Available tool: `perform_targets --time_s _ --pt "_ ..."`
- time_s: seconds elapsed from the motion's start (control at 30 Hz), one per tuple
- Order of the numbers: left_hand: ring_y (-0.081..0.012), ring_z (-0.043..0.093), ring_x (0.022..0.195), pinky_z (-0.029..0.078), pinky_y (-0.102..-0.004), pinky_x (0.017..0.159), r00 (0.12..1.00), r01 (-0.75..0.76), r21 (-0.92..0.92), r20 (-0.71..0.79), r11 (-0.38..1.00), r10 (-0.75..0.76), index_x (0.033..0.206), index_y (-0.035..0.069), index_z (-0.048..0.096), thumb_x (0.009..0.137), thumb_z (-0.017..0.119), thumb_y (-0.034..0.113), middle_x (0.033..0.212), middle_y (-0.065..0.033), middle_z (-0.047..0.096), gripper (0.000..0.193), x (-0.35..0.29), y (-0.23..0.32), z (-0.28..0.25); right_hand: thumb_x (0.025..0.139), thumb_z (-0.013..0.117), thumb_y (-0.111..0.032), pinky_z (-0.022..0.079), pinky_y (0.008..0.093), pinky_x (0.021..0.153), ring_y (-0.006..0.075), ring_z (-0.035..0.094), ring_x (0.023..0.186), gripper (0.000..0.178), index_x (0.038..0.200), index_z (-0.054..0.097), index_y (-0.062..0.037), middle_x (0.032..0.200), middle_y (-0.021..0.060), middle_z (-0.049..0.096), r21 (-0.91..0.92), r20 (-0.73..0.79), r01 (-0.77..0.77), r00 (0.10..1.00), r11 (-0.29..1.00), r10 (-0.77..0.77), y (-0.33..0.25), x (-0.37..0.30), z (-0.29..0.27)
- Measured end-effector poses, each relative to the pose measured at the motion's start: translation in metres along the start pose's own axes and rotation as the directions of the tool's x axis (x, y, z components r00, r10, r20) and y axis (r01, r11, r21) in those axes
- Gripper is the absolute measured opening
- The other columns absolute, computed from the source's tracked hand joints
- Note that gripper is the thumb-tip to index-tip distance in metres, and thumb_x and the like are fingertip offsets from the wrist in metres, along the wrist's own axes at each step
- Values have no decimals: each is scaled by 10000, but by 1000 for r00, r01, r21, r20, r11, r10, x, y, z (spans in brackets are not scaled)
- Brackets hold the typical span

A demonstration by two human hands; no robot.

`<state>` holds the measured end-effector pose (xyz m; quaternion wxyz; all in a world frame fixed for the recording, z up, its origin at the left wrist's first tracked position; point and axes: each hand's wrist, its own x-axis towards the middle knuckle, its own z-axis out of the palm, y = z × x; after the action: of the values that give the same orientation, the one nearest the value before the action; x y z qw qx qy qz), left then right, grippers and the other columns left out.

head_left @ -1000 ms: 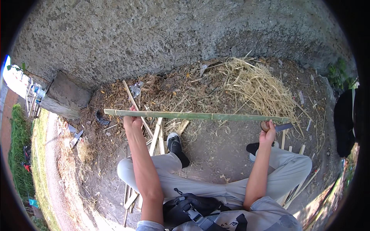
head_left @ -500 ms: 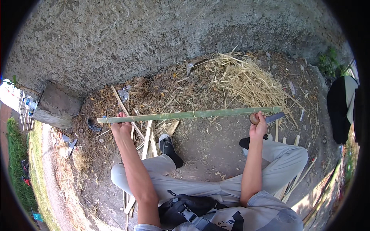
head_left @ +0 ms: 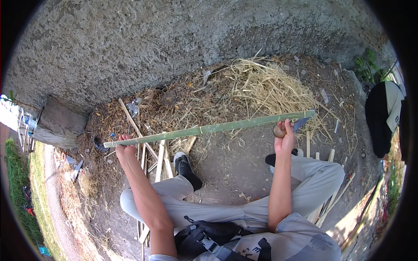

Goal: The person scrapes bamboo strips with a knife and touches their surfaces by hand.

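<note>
A long green bamboo strip [head_left: 222, 126] spans the space in front of me, its right end farther from me than its left. My left hand [head_left: 125, 148] grips it near the left end, fingers closed around the edge. Close to the other end, my right hand [head_left: 284, 138] is closed on a knife and pinches the strip as well. The knife's rounded brown handle [head_left: 278, 131] shows left of the fingers. Its dark blade [head_left: 300, 123] points right, partly behind the strip.
A heap of pale shavings [head_left: 272, 89] lies below a rough wall [head_left: 174, 39]. Split bamboo pieces [head_left: 160, 163] lie beside my left foot [head_left: 186, 168], with more by my right leg. A stone block [head_left: 63, 119] stands left; another person [head_left: 383, 117] is at far right.
The bamboo strip has tilted more: its right end has moved away from me and its left end slightly nearer. Both hands have kept hold of it, and the knife has turned upward with it.
</note>
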<state>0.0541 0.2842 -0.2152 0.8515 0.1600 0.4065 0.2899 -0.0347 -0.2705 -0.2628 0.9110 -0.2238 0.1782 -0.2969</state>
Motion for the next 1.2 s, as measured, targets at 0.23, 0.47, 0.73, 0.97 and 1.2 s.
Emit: perform_targets --time_s 0.23,0.47,0.73,0.97,1.2 --pt "-213 622 925 573 -329 821 997 -81 -15 16 997 81 1116 -4 457 1008 368 252 1063 -133 570 292 25 6 -6 851 659 -10 513 279 785 123 596 855 206 853 509 -152 887 7 602 4 49 10 999 1000 -10 3 -1 0" --pt "-240 613 957 565 -344 823 995 -84 -43 43 996 86 1077 3 443 1013 336 249 1094 -162 550 276 22 0 -7 855 652 -16 494 286 817 122 584 858 202 840 511 -161 895 7 602 39 52 1 999 999 -3 -2 -1 3" --pt "-223 619 835 589 -300 682 995 -82 -86 58 993 87 1016 2 475 980 373 115 981 -136 577 157 10 -3 -9 844 646 0 443 283 824 99 443 709 218 835 505 -167 788 -38 501 50 36 11 999 999 -13 -6 -6 9" --pt "-186 637 720 582 -249 594 997 -28 -129 -77 991 18 920 7 591 980 403 106 883 -116 642 221 6 -5 -3 845 641 12 452 281 820 93 478 732 226 844 505 -168 816 -34 534 56 22 16 1000 998 -17 -7 -6 10" --pt "-218 635 798 591 -286 651 997 -28 -135 -70 990 19 1006 5 525 997 346 109 944 -132 608 207 16 -4 -4 860 649 -35 456 245 795 93 557 849 184 842 522 -168 888 -24 593 26 34 19 999 999 -20 -2 -3 0"
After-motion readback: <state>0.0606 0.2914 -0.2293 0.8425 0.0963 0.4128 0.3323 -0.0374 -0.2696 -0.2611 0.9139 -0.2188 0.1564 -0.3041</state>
